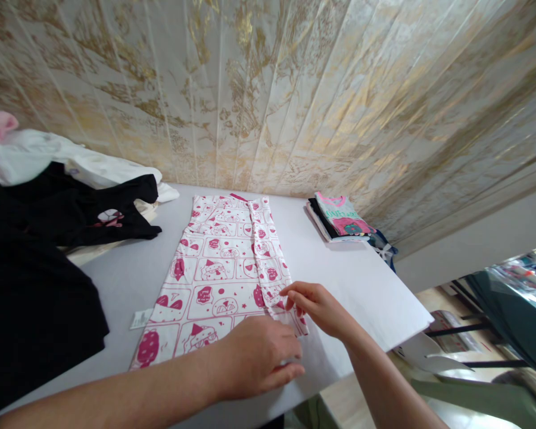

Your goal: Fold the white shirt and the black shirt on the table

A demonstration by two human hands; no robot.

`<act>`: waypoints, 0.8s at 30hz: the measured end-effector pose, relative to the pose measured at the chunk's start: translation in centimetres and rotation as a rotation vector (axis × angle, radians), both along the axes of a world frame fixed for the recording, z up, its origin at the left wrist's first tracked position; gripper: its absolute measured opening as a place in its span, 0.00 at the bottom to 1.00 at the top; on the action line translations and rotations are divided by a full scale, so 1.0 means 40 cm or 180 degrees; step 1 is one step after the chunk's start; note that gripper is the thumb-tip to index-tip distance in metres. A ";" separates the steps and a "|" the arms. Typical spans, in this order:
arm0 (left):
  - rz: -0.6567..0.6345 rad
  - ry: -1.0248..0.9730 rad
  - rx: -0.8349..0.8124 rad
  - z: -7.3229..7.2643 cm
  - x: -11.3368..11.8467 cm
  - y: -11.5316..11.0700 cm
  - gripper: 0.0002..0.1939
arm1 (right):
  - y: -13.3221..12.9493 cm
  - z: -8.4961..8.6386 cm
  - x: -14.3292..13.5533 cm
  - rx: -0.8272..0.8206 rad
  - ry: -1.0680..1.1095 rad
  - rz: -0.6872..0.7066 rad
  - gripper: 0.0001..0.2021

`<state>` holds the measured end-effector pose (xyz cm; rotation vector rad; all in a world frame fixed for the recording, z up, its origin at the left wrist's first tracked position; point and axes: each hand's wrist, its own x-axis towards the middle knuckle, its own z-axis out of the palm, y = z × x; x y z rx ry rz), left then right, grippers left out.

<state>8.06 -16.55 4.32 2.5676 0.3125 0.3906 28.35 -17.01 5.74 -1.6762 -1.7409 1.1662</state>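
White, magenta-printed, thin cloth garment (223,262) is lying on the pale flat surface (348,292), probably handling light, soft and limp, best pinched along its folded right edge, near which the left hand (261,356) and right hand (318,305) are holding their fingers bent, any grasp unclear.

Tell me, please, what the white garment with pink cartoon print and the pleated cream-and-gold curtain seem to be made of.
White garment with pink cartoon print: probably soft cotton-like fabric, matte, since it lies flat with creases. Pleated cream-and-gold curtain: likely fabric with partly metallic finish, as its gold patches glint.
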 end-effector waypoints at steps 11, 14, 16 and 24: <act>0.0589 0.0301 0.0466 -0.043 0.002 0.048 0.13 | 0.140 -0.111 0.011 0.1699 -0.1734 0.0457 0.21; 0.0641 0.0199 0.0418 -0.041 0.003 0.052 0.13 | 0.099 -0.121 0.004 0.1704 -0.1974 0.0498 0.21; 0.0638 0.0090 0.0402 -0.047 0.005 0.056 0.14 | 0.072 -0.107 0.010 0.1696 -0.1957 0.0523 0.17; 0.0499 -0.0111 0.0212 -0.073 0.015 0.069 0.14 | 0.199 -0.095 -0.049 0.1687 -0.2064 0.0751 0.21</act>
